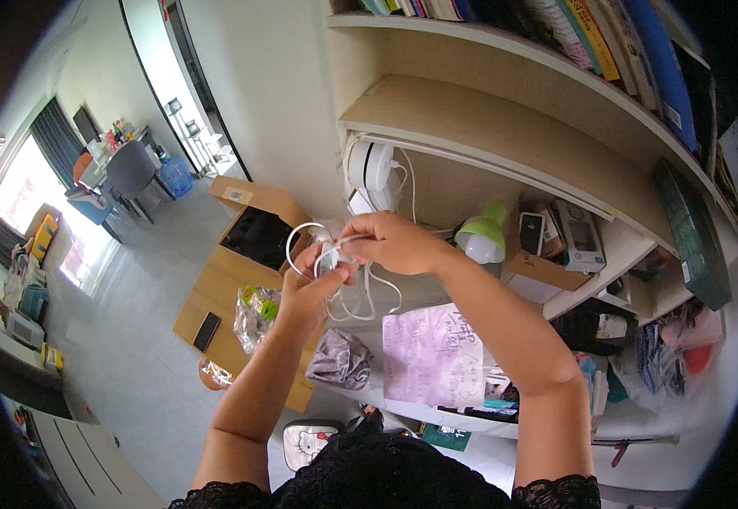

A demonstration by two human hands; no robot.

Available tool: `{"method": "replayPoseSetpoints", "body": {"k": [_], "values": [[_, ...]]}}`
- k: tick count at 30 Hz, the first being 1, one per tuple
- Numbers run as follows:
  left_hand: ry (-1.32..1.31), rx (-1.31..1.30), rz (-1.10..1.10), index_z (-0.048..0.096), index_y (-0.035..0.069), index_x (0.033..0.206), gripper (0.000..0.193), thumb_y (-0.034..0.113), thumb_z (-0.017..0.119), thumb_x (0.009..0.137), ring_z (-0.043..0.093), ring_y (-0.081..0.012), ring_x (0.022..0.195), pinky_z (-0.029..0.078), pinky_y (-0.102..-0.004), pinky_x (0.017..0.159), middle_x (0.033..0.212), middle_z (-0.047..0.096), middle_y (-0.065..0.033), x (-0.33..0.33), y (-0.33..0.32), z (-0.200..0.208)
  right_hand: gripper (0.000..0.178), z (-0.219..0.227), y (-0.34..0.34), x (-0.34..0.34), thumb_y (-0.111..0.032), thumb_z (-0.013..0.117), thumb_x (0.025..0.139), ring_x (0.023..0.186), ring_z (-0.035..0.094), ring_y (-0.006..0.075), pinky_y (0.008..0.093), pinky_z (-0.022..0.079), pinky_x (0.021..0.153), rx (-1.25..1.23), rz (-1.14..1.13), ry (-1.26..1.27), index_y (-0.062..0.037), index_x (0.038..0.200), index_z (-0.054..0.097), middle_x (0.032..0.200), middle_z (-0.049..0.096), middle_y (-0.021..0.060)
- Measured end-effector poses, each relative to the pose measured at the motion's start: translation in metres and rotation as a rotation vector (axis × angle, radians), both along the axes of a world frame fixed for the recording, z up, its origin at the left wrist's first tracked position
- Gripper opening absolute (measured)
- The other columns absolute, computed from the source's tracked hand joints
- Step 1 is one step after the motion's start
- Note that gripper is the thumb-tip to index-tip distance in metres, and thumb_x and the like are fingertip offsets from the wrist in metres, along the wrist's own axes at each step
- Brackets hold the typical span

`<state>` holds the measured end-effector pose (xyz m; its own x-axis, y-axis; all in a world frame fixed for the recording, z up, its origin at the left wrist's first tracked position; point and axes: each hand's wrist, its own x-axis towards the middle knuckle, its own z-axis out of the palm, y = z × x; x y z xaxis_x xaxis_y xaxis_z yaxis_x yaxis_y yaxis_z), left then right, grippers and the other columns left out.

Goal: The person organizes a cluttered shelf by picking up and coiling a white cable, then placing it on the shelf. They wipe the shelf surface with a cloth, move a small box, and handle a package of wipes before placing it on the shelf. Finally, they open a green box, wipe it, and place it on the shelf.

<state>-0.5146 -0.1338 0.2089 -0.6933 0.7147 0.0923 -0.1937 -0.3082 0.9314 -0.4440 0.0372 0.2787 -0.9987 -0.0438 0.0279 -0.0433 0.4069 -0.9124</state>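
A white cable (370,299) hangs in loose loops between my two hands, above the desk by the shelf. My left hand (308,284) is closed around part of it, with one loop rising over the fingers. My right hand (396,242) pinches the cable just right of the left, fingers pressed together. Something clear and shiny, perhaps plastic, shows between the hands, too small to make out. Beyond the hands stands a white round device (372,165) with a black band and white cords beside it.
An open cardboard box (288,204) with black contents stands left on a wooden table (192,293), near a phone (207,332) and a clear plastic bag (253,327). Grey cloth (339,358) and purple paper (433,356) lie nearer me. A green lamp (483,233) stands under the shelves (471,102).
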Motion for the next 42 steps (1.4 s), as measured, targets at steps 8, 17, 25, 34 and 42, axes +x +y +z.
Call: {"method": "replayPoseSetpoints", "body": {"k": [8,17,25,34,42], "values": [[-0.101,0.052,0.141,0.058,0.003,0.086,0.010,0.009,0.064,0.082,0.052,-0.0108,0.063,0.042,-0.0255,0.060,0.074,0.059,-0.0033,0.003,0.006,0.003,0.019,-0.010,-0.001,-0.003,-0.011,0.062,0.086,0.088,0.057,0.0099,0.0255,0.045,0.080,-0.206,-0.258,0.254,-0.0020,0.103,0.060,0.093,0.062,0.0030],[0.088,0.239,0.058,0.055,0.002,0.090,0.016,0.010,0.067,0.082,0.057,-0.0135,0.062,0.047,-0.0269,0.062,0.073,0.058,-0.0044,-0.020,-0.012,0.079,0.057,-0.033,0.000,0.011,-0.020,0.070,0.081,0.107,0.046,0.0149,0.0295,0.037,0.092,-0.238,-0.249,0.363,-0.0089,0.131,0.045,0.117,0.050,0.0079],[0.082,-0.022,-0.130,0.059,0.001,0.096,0.023,0.009,0.070,0.078,0.055,-0.0104,0.062,0.043,-0.0237,0.058,0.074,0.059,-0.0028,-0.018,-0.023,0.097,0.034,-0.010,-0.019,0.004,-0.019,0.073,0.079,0.068,0.051,0.0056,0.0216,0.042,0.055,-0.354,-0.146,0.250,-0.0054,0.109,0.062,0.089,0.062,0.0047],[0.069,0.121,-0.079,0.056,-0.001,0.112,0.036,-0.001,0.066,0.077,0.063,-0.0210,0.090,0.049,-0.0299,0.079,0.104,0.063,-0.0117,0.010,0.008,0.072,0.022,0.061,-0.035,0.008,-0.012,0.071,0.079,0.056,0.057,0.0077,0.0190,0.048,0.051,-0.659,-0.322,0.142,0.0026,0.092,0.061,0.072,0.061,0.0047],[-0.080,0.306,0.109,0.055,0.006,0.092,0.015,0.011,0.066,0.083,0.053,-0.0147,0.057,0.050,-0.0403,0.074,0.067,0.052,-0.0019,-0.018,0.008,0.092,0.016,-0.011,-0.009,0.049,-0.017,0.064,0.084,0.068,0.052,0.0074,0.0212,0.043,0.060,-0.517,-0.785,0.691,-0.0039,0.091,0.059,0.079,0.056,-0.0010]]}}
